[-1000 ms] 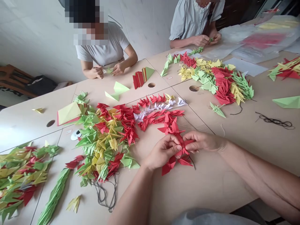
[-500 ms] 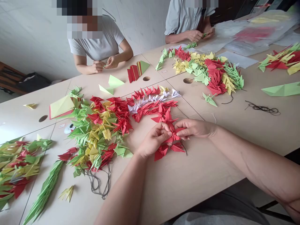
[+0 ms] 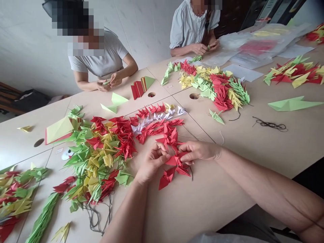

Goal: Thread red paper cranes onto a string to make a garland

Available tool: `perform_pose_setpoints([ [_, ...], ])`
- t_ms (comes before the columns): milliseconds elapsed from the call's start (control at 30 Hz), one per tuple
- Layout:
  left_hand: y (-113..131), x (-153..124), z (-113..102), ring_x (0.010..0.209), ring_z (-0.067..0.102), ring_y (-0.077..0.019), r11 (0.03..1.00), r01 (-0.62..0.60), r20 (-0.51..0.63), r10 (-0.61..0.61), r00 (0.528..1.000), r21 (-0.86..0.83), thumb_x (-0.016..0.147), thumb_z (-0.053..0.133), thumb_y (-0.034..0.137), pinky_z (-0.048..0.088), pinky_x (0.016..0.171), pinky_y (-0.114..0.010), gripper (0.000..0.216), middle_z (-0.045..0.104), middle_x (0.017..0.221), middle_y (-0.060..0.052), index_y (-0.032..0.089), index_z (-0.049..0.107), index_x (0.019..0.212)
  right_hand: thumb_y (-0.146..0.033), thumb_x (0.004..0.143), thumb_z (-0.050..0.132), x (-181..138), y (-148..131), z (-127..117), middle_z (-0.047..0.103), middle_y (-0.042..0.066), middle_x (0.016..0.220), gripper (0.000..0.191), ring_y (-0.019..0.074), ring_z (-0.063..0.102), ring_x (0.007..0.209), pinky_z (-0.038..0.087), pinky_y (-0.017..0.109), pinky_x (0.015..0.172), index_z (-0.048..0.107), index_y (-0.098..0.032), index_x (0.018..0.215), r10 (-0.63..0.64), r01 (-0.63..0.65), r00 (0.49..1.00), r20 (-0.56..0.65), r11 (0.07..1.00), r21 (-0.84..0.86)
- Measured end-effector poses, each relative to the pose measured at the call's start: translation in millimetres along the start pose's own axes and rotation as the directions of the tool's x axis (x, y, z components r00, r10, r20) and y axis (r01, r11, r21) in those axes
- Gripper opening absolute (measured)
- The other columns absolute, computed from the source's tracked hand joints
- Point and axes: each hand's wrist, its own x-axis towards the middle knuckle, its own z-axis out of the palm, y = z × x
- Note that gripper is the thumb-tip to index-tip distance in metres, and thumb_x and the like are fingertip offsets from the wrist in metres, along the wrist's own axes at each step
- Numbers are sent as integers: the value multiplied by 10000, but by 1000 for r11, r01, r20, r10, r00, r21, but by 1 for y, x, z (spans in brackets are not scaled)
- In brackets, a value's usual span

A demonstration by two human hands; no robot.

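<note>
My left hand (image 3: 150, 162) and my right hand (image 3: 199, 151) meet over a string of red paper cranes (image 3: 174, 162) on the beige table (image 3: 253, 148). Both pinch the red cranes near the string's end, fingers closed. More red cranes of the same strand (image 3: 162, 126) run up and away, beside a row of white cranes (image 3: 157, 118). A dark thread end (image 3: 191, 170) pokes out beside the lowest cranes. A big heap of green, yellow and red cranes (image 3: 101, 155) lies just left of my left hand.
Two other people sit across, each with hands on green paper (image 3: 108, 81) (image 3: 205, 47). Another crane heap (image 3: 217, 84), a dark thread coil (image 3: 270, 125), loose green cranes (image 3: 216, 116), folded paper sheets (image 3: 140, 86), plastic sleeves (image 3: 253, 47) and cable holes (image 3: 194, 96) are on the table.
My hands kept working the red cranes, shifting slightly left; the left fingers have lifted into a looser pinch. The view has tilted, sliding the scene left and down.
</note>
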Motion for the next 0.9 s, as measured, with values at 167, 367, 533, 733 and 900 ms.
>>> perform_pose_setpoints([
  [167,0,-4,-1,553,472,-80,990,-129,-243,141,960,64,749,752,279,379,574,-191,235,528,628,57,199,547,831,-402,791,745,-1,-3,1,571,-21,722,294,70,492,587,407,228,560,651,-125,825,-30,33,999,33,995,-93],
  [367,-1,-8,-2,596,478,-86,977,-196,-412,215,885,88,747,743,295,406,602,-194,206,530,680,41,200,580,832,-450,774,750,-3,-5,7,642,9,724,339,122,594,675,472,251,650,671,-121,777,76,-55,992,100,979,-197],
  [533,-7,-11,0,689,499,-103,977,-121,-429,186,884,174,793,727,318,428,649,-205,178,555,796,16,208,606,864,-406,816,699,-6,-8,13,643,-9,738,272,107,538,659,377,212,586,698,-136,847,84,-108,994,-73,886,-451],
  [733,-8,-14,1,683,498,-111,979,-47,-467,137,874,199,802,731,376,437,645,-221,228,559,790,8,208,604,888,-358,847,650,-10,-12,16,726,16,843,207,159,620,740,402,234,630,719,-179,925,91,-159,982,-168,873,-460],
  [900,-4,-15,10,672,526,-109,989,0,-489,73,869,149,803,732,403,448,644,-220,252,575,740,15,201,603,879,-317,868,612,-9,-12,12,725,21,860,175,166,621,764,419,246,660,712,-179,904,72,-174,969,-237,880,-442],
])
